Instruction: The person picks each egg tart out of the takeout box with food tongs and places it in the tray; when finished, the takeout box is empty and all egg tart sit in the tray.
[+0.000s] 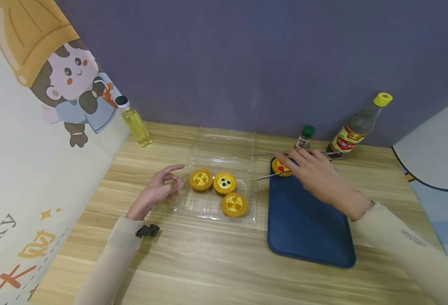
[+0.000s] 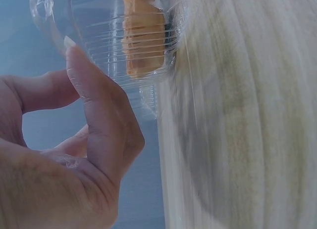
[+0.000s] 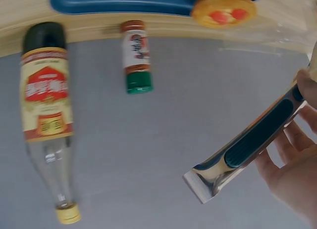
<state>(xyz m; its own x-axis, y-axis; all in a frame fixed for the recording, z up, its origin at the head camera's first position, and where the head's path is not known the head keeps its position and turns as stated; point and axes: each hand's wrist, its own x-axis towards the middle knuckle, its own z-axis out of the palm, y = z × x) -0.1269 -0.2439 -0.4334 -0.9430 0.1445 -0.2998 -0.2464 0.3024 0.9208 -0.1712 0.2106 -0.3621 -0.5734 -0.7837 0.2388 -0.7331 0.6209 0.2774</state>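
Observation:
My right hand point(image 1: 315, 176) grips metal tongs point(image 3: 250, 140) with blue handle pads. The tongs' two arms are spread, tips pointing left toward the clear plastic box point(image 1: 204, 214). Below them, a tart with red pieces point(image 1: 279, 166) sits at the far left corner of the blue tray point(image 1: 307, 224), partly covered by my hand. Inside the box are a tart with dark dots point(image 1: 224, 183) and two tarts with wedge patterns, one on the left point(image 1: 200, 179) and one nearer me point(image 1: 234, 204). My left hand point(image 1: 158, 186), fingers loosely bent and holding nothing, hovers beside the box's left edge.
The box's lid point(image 1: 225, 146) lies folded back toward the wall. Behind the tray stand a small green-capped jar point(image 1: 304, 137) and a tall yellow-capped bottle point(image 1: 355, 129). An oil bottle point(image 1: 136, 125) stands at the back left of the wooden table point(image 1: 193, 262).

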